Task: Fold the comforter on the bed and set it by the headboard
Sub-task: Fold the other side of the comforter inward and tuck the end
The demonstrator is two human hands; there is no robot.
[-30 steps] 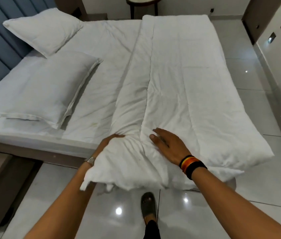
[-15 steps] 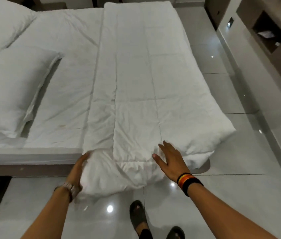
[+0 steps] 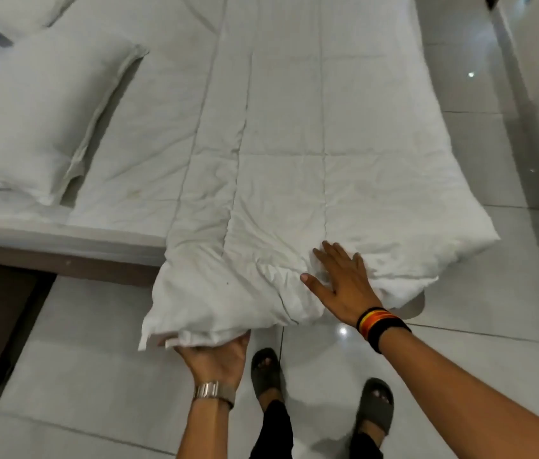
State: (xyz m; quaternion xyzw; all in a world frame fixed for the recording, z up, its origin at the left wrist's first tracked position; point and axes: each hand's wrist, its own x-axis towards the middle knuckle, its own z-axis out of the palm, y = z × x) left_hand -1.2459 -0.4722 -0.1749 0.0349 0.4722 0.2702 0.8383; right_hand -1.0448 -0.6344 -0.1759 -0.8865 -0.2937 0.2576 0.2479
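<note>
Head view: the comforter lies on the bed, long axis running away from the hands, near end overhanging the edge; right hand presses flat on it, left hand beneath, fingers hidden, grip indeterminate.

pillow at left, open sheet beside comforter

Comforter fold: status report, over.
Left hand under overhanging comforter end, fingers hidden. Right hand flat on top. Folded lengthwise, near end off the bed. Pillow alongside, apart.
</note>
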